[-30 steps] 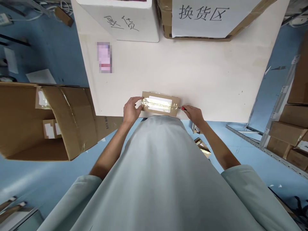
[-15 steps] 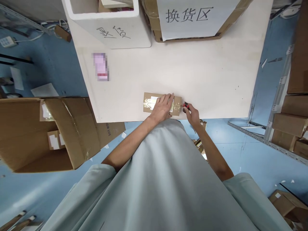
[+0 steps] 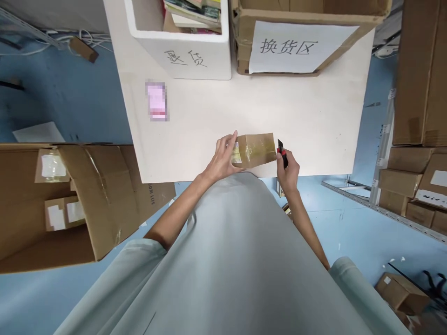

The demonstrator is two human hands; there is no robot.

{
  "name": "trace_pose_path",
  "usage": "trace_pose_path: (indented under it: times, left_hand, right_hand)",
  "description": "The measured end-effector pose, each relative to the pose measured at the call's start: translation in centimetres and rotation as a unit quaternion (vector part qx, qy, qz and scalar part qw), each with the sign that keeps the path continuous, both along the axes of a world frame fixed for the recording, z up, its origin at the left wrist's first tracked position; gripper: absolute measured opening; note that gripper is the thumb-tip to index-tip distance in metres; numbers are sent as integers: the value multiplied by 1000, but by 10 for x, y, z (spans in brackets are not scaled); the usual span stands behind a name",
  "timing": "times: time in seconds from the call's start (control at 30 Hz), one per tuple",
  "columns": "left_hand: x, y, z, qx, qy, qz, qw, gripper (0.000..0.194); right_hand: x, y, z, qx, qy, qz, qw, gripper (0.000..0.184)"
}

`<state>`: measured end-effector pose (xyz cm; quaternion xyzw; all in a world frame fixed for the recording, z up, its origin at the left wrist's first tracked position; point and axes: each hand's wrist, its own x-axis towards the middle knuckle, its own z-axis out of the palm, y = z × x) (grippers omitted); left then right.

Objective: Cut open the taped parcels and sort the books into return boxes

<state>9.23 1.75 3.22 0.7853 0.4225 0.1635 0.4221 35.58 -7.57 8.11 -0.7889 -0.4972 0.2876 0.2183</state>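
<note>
Small brown taped cardboard box being held at the near edge of the white rectangular table.
From where I am standing, the left hand is pinching the box's left end between thumb and fingers; the right hand is wrapping its fingers around a slim red-and-black plastic-looking cutter, just beside the right end. Caution: gripped at one end only, the box could be pivoting under cutter pressure, deflecting the tool toward the left hand.

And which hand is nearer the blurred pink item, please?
Left. The left hand, on the small carton, is right of the pink item, nearer the table's front edge; the right hand, holding the cutter, is farther right.
</note>
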Motion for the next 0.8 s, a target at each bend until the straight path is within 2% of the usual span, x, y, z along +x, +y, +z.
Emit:
trace_pose_path:
  times: [0.2, 0.37, 0.43, 0.5, 0.57, 0.67, 0.8]
  left_hand:
    - [-54, -8, -13, -45, -38, 7, 998, 145]
    - [-95, -9, -16, -141, -91, 39, 985, 148]
    - [-104, -3, -11, -175, -124, 64, 975, 121]
    - [-107, 8, -6, -193, -153, 99, 964, 75]
    - [-106, 20, -1, -200, -160, 127, 958, 43]
    - [-102, 37, 0, -203, -147, 135, 959, 26]
    - [-102, 50, -3, -206, -147, 108, 962, 19]
  right_hand:
    - [-66, 14, 13, 3, -32, 47, 998, 53]
    - [-116, 15, 19, -32, -114, 93, 989, 53]
    - [-130, 16, 21, -52, -137, 104, 984, 53]
    - [-139, 16, 23, -63, -148, 102, 982, 53]
    - [-146, 14, 26, -63, -153, 92, 982, 53]
    - [-157, 7, 36, -72, -160, 71, 982, 55]
    - [-180, -6, 51, -140, -122, 60, 981, 54]
